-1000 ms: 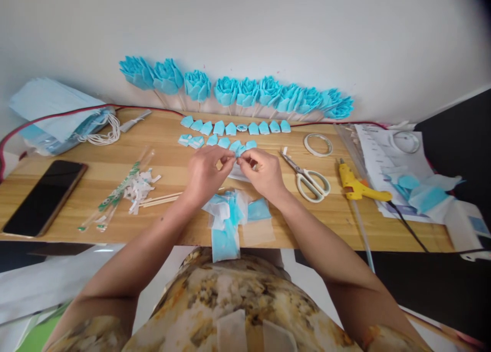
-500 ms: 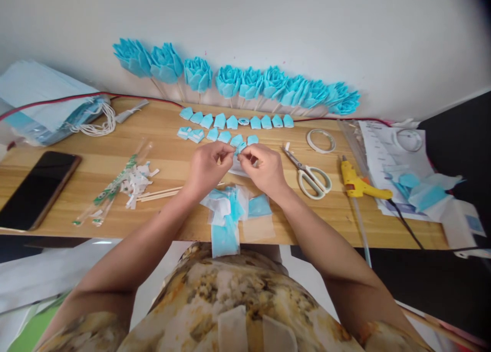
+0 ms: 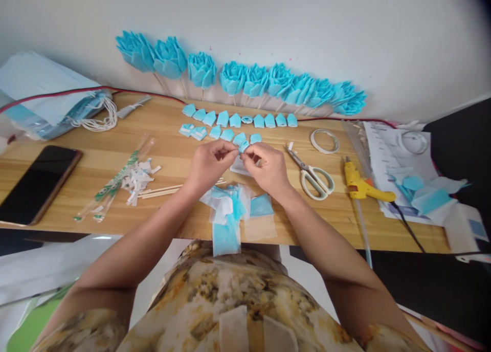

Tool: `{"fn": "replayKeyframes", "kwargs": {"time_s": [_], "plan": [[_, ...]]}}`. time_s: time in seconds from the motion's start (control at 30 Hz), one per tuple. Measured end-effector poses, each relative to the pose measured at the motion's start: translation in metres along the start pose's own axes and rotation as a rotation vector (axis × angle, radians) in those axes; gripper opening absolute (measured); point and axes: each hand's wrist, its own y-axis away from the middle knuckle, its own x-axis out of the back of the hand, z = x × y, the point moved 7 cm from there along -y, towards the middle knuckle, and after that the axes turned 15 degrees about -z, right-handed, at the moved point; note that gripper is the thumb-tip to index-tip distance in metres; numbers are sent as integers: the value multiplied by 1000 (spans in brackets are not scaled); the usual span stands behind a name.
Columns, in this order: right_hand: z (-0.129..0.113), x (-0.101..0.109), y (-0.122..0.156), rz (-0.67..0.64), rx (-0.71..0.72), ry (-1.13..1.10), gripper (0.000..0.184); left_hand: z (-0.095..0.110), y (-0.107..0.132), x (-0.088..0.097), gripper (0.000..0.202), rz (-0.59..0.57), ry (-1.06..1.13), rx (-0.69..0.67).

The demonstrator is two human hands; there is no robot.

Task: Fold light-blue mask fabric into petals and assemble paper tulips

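My left hand [image 3: 209, 165] and my right hand [image 3: 266, 167] meet over the middle of the wooden table [image 3: 172, 157]. Both pinch one small blue folded piece [image 3: 243, 147] between their fingertips. Just beyond them lie two rows of folded blue petals [image 3: 238, 122]. Under my wrists, at the table's near edge, sits a heap of blue and white cut fabric pieces [image 3: 230, 211]. A row of finished blue fabric flowers [image 3: 245, 78] on sticks leans against the wall.
White-handled scissors [image 3: 312, 175], a tape ring [image 3: 324, 140] and a yellow glue gun [image 3: 360, 185] lie to the right, with papers and blue scraps [image 3: 414, 183] beyond. To the left are wooden sticks [image 3: 161, 192], plastic wrappers [image 3: 115, 185], a black phone [image 3: 36, 183] and bagged masks [image 3: 49, 109].
Both hands stay pinched on the small blue piece, working it slightly; the view has shifted a little, so everything sits somewhat to the right and higher.
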Motion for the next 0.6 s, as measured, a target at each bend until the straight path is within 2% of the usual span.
{"fn": "replayKeyframes", "kwargs": {"time_s": [0.43,0.6], "plan": [[-1,-1,-1,-8,-16,-15,18,-5,-4,1,12,-75,192,125],[6,-2,0,-14,-88,-138,15,-6,-3,1,9,-74,270,185]]}}
